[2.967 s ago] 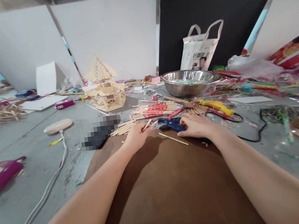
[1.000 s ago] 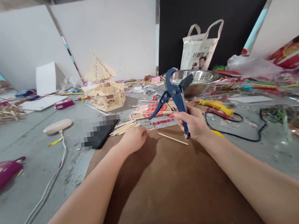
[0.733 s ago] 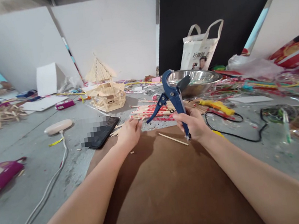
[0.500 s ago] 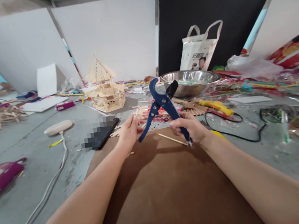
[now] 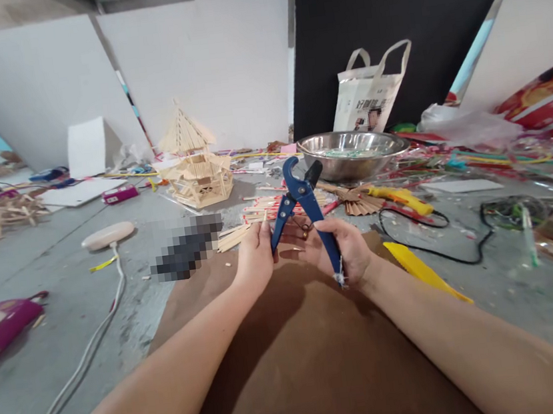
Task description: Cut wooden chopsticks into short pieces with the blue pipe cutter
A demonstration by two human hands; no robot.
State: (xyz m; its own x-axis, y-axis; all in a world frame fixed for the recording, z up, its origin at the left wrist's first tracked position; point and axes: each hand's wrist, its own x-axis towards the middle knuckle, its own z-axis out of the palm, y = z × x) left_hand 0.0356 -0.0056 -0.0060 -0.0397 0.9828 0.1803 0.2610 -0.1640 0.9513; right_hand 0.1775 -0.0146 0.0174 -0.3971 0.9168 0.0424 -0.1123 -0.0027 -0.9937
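Observation:
My right hand is closed round one handle of a blue ratchet cutter, held upright over the far edge of a brown board. The cutter's jaw and handles are spread apart. My left hand is raised beside the cutter's other handle, fingers pinched on a thin wooden stick. More loose sticks lie just beyond my left hand.
A stick-built pavilion model stands at the back. A steel bowl, a yellow glue gun with black cable, a phone, a white bag and red-printed chopstick packs crowd the grey floor.
My right hand picked the blue cutter up from the floor, raised it, then brought it closer and lower. My left hand lifted off the stick pile and moved next to the cutter.

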